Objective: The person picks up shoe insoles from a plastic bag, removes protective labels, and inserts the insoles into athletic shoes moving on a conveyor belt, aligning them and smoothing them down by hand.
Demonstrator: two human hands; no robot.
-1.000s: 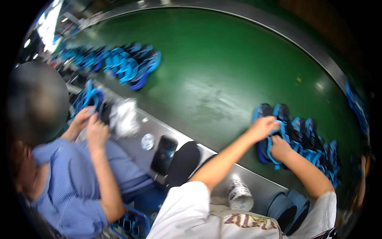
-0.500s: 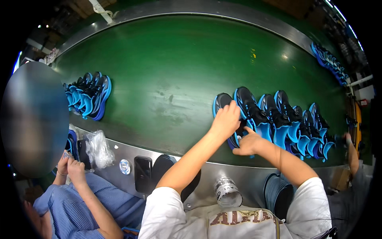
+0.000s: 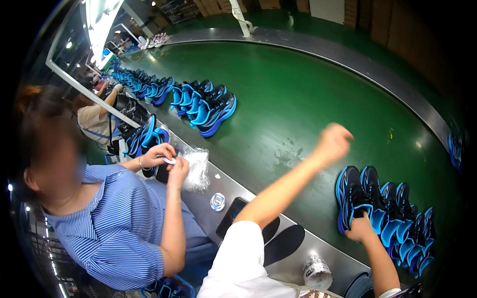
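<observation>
A black and blue sneaker [image 3: 349,196] stands on the green conveyor belt at the left end of a row of matching sneakers [image 3: 400,213]. My right hand [image 3: 361,228] grips it at the heel and collar, with some fingertips hidden in the shoe's opening. Above the belt, beyond and left of that sneaker, my left hand [image 3: 334,143] hangs in the air, touching no shoe. Motion smears its fingers, and nothing shows in its grasp.
A co-worker in a striped blue shirt [image 3: 114,223] sits at left, handling a small item. Along the metal edge lie clear plastic bags [image 3: 196,169], a round tin [image 3: 217,201], a phone [image 3: 232,216], black insoles [image 3: 284,244] and a tape roll [image 3: 318,272]. More sneakers [image 3: 211,107] stand farther left.
The view has swung left, showing more of the co-worker and the far line. My left hand has come off the sneaker's toe and risen away; my right hand stays at its heel.
</observation>
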